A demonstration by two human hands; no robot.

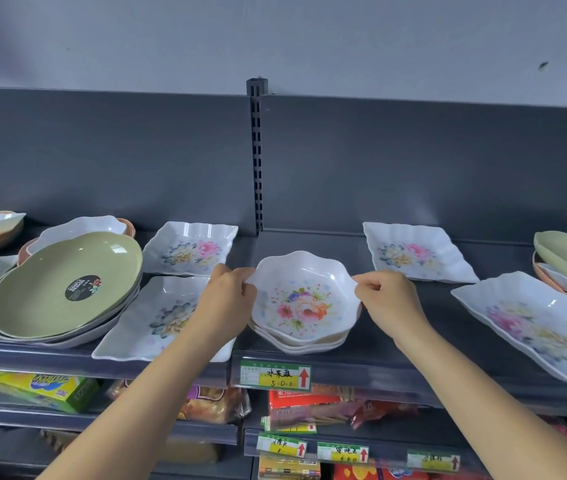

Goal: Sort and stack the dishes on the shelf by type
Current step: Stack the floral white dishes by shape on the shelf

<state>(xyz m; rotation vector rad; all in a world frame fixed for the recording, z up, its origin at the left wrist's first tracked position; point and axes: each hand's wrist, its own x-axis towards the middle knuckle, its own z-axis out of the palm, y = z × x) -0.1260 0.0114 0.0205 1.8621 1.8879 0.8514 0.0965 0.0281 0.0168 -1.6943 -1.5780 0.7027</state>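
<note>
The left grip [230, 292] and the right grip [384, 297] pinch opposite rims of the white scalloped floral plastic bowl [304, 303], which sits atop a short stack of matching bowls [303, 345] at the front of the dark grey shelf [309, 242]. A white rectangular floral tray [161, 317] lies just left of it, and a green oval plate [64, 285] lies farther left.

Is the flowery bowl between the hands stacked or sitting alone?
Stacked. The flowered bowl sits nested on similar bowls, whose rims show beneath it. The left hand and right hand pinch its rim.
</note>
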